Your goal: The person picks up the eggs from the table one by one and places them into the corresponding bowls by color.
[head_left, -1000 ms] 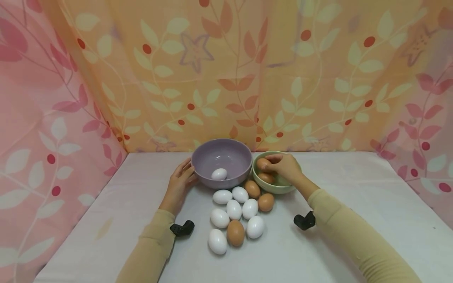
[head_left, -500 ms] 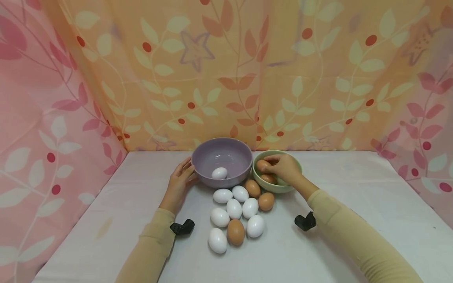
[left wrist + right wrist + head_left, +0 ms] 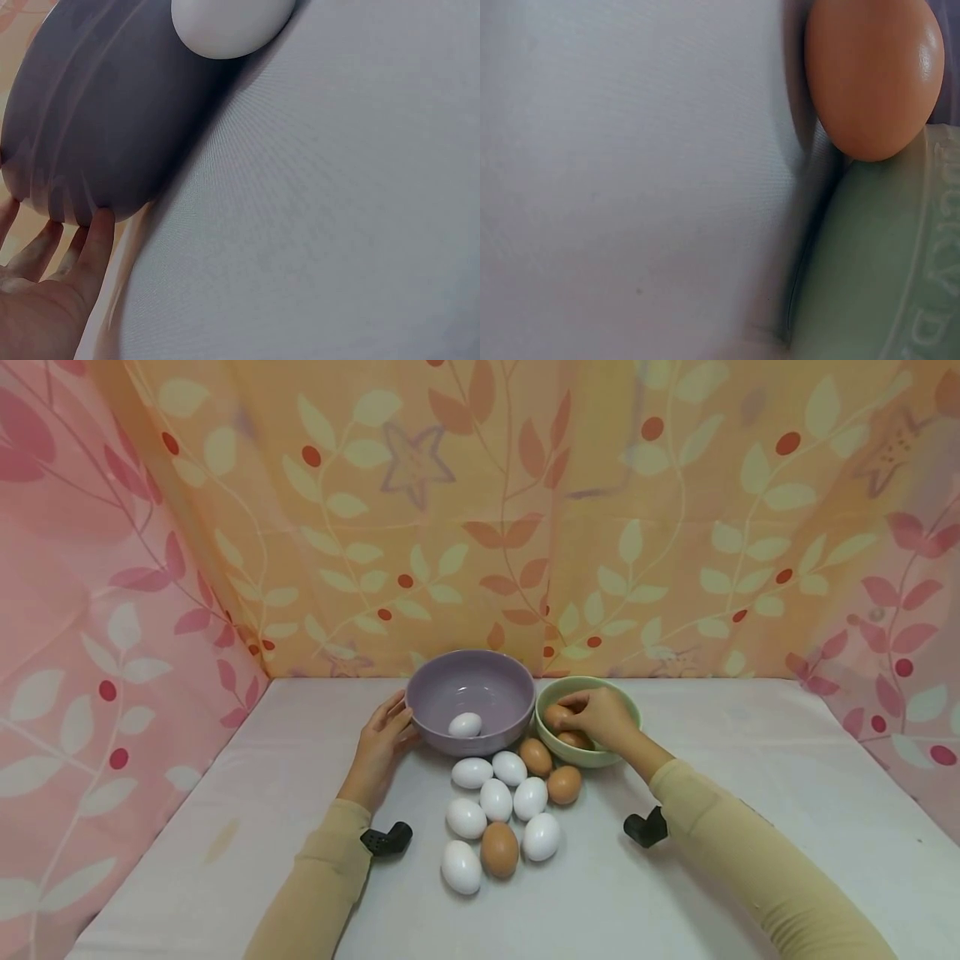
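Note:
My left hand (image 3: 380,747) rests its fingertips on the left side of a purple bowl (image 3: 480,747). In the left wrist view, its outstretched fingers (image 3: 96,251) touch the bowl wall (image 3: 97,135). One white egg (image 3: 465,725) lies inside this bowl. To the right, my right hand (image 3: 606,720) reaches into a green bowl (image 3: 567,754) and pinches a brown egg (image 3: 557,717). A second brown egg (image 3: 575,740) lies just below it in the same bowl. The right wrist view hides the hand, showing only the green bowl's outside (image 3: 862,255) and a brown egg (image 3: 876,82) outside it.
On the white-covered table (image 3: 712,877), several white eggs (image 3: 497,800) cluster in front of the bowls. Among them are a brown egg (image 3: 499,850) and two more brown eggs (image 3: 564,785) near the green bowl. A patterned curtain (image 3: 480,527) stands close behind.
My right hand has lowered the pinched brown egg slightly into the green bowl. The other brown egg there has shifted a little to the right. My left hand stays on the purple bowl.

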Available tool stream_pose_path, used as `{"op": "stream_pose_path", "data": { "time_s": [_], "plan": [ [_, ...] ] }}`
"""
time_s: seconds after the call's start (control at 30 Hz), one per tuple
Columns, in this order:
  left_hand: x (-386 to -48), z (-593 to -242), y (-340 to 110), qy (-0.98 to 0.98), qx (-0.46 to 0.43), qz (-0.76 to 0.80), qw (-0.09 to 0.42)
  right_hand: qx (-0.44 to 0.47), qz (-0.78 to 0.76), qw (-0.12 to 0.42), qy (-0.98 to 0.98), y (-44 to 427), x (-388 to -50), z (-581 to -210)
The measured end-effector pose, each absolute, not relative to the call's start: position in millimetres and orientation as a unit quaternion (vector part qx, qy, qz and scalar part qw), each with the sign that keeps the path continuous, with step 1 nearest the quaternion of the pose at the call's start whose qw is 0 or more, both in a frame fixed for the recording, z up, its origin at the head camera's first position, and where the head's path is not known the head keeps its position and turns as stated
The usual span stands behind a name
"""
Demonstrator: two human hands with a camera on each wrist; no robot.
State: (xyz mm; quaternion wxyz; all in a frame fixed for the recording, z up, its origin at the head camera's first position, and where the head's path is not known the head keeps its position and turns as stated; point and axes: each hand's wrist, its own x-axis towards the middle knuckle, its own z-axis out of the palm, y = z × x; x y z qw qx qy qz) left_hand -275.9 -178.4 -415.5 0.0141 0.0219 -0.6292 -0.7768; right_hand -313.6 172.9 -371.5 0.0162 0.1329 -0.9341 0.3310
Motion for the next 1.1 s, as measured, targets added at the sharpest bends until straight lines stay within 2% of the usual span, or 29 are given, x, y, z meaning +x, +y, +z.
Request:
{"op": "stream_pose_path", "data": {
  "time_s": [0.4,0.57,0.8,0.97,1.1],
  "plan": [
    [-277,-413,-179,-0.62,0.022,-0.784,0.015,0.128,0.329,0.01,-0.936,169,-315,-369],
    [-277,-414,-178,-0.619,0.032,-0.784,0.014,0.102,0.414,-0.002,-0.905,170,-306,-366],
    [-276,-414,-176,-0.613,0.035,-0.789,0.014,0.089,0.571,0.01,-0.816,167,-254,-357],
    [-276,-413,-176,-0.614,0.032,-0.788,0.015,0.098,0.578,0.015,-0.81,165,-213,-355],
    [-276,-414,-177,-0.615,0.028,-0.788,0.018,0.101,0.6,-0.001,-0.793,163,-188,-356]
  ]
}}
